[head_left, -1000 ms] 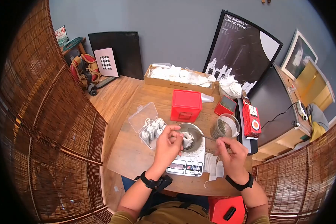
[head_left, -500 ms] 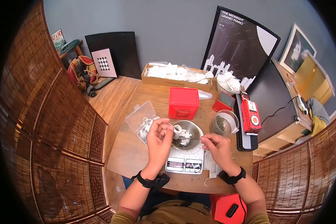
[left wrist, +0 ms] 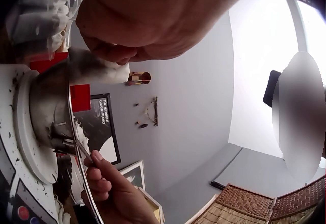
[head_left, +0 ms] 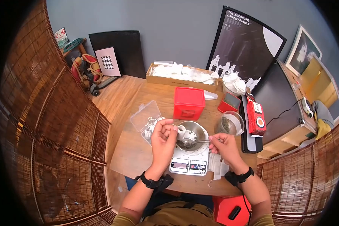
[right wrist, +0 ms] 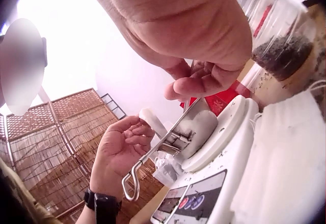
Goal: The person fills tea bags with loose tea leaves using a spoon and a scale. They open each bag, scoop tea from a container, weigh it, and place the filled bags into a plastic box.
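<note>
Over the left side of a steel bowl [head_left: 203, 132], my left hand [head_left: 162, 140] pinches a small white tea bag [head_left: 181, 132] by its upper edge. In the left wrist view the tea bag [left wrist: 99, 68] has dark contents in its lower part. My right hand [head_left: 224, 147] grips the thin handle of a metal spoon [head_left: 202, 141], whose head lies inside the bowl near dark loose tea leaves [head_left: 185, 144]. The bowl stands on a white kitchen scale [head_left: 188, 165]. A wire handle [right wrist: 133, 183] juts from the bowl's side in the right wrist view.
Left of the bowl is an open plastic box [head_left: 145, 113] of filled tea bags. A red tin [head_left: 189, 103] stands behind it. On the right are a clear tub [head_left: 235, 122] of tea leaves, flat white bags [head_left: 216, 169] and a red packet [head_left: 256, 118].
The tea bag and left hand have risen a little and shifted left from the bowl's middle. My right hand has moved left, and the spoon has gone to the bag, then down into the bowl.
</note>
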Available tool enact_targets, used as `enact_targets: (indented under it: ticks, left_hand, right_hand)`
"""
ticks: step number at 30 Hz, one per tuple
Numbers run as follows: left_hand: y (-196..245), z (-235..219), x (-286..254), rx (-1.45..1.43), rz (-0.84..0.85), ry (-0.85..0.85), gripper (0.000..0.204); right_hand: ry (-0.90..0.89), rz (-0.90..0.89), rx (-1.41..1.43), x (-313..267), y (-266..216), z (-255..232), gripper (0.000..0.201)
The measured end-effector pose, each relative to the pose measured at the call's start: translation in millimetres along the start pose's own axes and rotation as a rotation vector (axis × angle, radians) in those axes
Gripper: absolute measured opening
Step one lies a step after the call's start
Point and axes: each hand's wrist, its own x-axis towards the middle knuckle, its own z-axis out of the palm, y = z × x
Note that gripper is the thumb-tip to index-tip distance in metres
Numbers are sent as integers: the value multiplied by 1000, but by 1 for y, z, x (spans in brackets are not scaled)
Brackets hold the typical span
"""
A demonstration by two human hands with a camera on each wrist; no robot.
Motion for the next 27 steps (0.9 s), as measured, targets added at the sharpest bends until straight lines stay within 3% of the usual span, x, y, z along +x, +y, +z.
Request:
enact_targets:
  ticks: [10, 14, 21, 24, 27]
  left_hand:
    - [2, 4, -3, -71, -62, -42, 25]
    - [1, 10, -2, -78, -216, -111, 28]
    - [-6, 12, -1, -20, -251, -128, 30]
    - [-9, 11, 0, -14, -246, -131, 31]
    - [-8, 12, -1, -7, -254, -123, 30]
  right_hand:
    - [105, 14, 158, -12, -12, -10, 21]
    - [167, -84, 96, -16, -28, -23, 21]
    - [205, -151, 13, -27, -58, -20, 21]
    - [188, -240, -117, -34, -58, -9, 18]
    - [216, -502, -284, -45, -55, 2, 10]
